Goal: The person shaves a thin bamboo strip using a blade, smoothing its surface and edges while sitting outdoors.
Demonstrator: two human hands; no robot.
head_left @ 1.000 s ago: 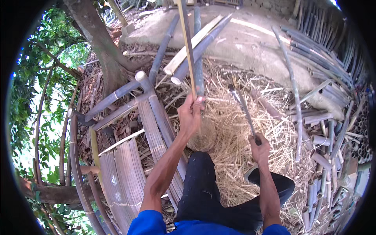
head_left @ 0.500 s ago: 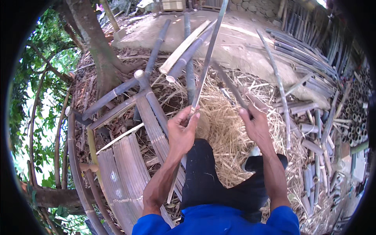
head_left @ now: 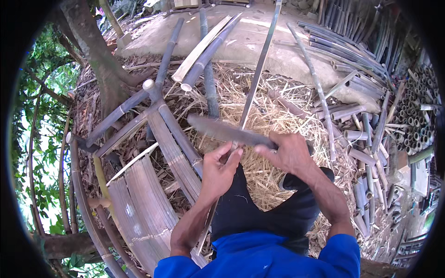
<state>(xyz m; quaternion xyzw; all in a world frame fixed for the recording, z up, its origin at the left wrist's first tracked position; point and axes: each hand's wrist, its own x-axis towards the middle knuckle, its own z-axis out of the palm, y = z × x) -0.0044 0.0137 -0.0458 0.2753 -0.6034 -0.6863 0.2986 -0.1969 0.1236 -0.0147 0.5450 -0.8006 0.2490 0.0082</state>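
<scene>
My left hand (head_left: 219, 170) is closed around a long, narrow bamboo strip (head_left: 261, 67), which runs away from me toward the far edge of the ground. Its near end passes back below my left forearm. In my right hand (head_left: 293, 154) is a machete (head_left: 222, 130), gripped by its handle. The broad blade points left and lies across the strip just beyond my left fingers; whether its edge touches the bamboo I cannot tell. The handle is mostly hidden by my fingers.
A bamboo bench (head_left: 147, 204) stands at my left, near a tree trunk (head_left: 99, 51). Shavings (head_left: 273, 185) cover the ground between my legs. Split and whole bamboo poles (head_left: 204, 60) lie ahead. Cut bamboo pieces (head_left: 366, 134) are piled at the right.
The machete has swung from pointing away from me to lying leftward across the strip. My right hand has come left, closer to my left hand, which still holds the strip.
</scene>
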